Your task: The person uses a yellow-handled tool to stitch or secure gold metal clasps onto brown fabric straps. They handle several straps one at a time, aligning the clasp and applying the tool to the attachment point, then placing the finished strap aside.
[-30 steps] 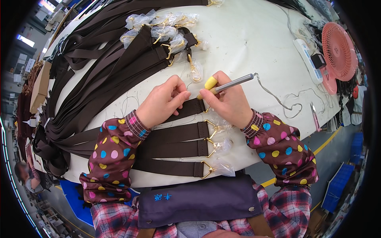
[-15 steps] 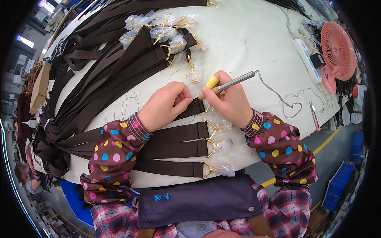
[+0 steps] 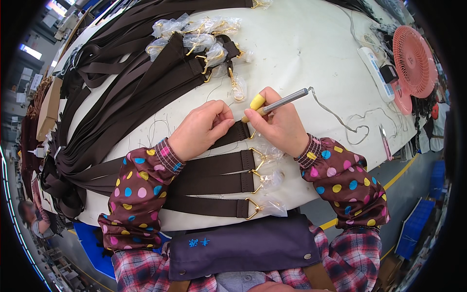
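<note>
My right hand (image 3: 280, 121) grips a corded pen-shaped tool (image 3: 287, 99) with a grey metallic barrel and a tan lower part; a yellow cover sits on one finger. The tool's tip is at the stitched end of a dark brown webbing strap (image 3: 234, 135). My left hand (image 3: 204, 127) is closed beside that end, thumb against curled fingers; what it pinches, if anything, is hidden. Nearer me lie more brown straps (image 3: 214, 181), their ends carrying gold metal rings (image 3: 256, 208) and clear plastic-wrapped hardware (image 3: 273, 207).
A large bundle of brown straps (image 3: 126, 112) with wrapped gold clasps (image 3: 206, 41) covers the table's left side. At the right are a pink fan (image 3: 413, 61), a white power strip (image 3: 377, 73) and pink-handled snips (image 3: 385, 142). Loose threads lie on the pale tabletop (image 3: 292, 53).
My right hand and the pen-shaped tool have shifted slightly left, with the tip still at the strap end. My left hand is almost unmoved.
</note>
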`<state>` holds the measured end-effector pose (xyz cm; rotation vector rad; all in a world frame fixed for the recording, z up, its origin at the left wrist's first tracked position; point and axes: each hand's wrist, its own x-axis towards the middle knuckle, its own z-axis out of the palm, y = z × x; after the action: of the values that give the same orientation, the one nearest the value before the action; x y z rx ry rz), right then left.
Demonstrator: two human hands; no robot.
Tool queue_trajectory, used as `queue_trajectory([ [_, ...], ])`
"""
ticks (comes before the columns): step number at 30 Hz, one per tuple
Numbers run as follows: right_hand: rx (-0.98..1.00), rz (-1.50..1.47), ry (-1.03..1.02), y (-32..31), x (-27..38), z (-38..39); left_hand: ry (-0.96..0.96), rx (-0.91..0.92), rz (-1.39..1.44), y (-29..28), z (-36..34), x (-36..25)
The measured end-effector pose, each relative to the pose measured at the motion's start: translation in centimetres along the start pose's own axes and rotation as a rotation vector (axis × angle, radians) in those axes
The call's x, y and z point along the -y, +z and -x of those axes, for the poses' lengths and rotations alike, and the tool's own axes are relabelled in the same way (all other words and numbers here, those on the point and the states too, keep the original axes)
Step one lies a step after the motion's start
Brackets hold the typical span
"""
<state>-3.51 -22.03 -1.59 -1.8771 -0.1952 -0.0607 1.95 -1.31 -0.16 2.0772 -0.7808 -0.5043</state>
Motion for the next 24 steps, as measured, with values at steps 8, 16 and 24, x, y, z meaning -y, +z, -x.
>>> queue_trajectory([
  [8,-0.002,0.018,-0.009,-0.02,-0.05,0.03,0.014,-0.007,0.005,0.14,0.01,0.36],
  [16,-0.015,-0.043,-0.01,-0.04,-0.1,0.06,-0.019,-0.004,0.025,0.08,0.09,0.18],
  [24,0.004,-0.03,0.01,-0.06,-0.12,0.06,-0.005,-0.004,0.019,0.17,0.05,0.19],
])
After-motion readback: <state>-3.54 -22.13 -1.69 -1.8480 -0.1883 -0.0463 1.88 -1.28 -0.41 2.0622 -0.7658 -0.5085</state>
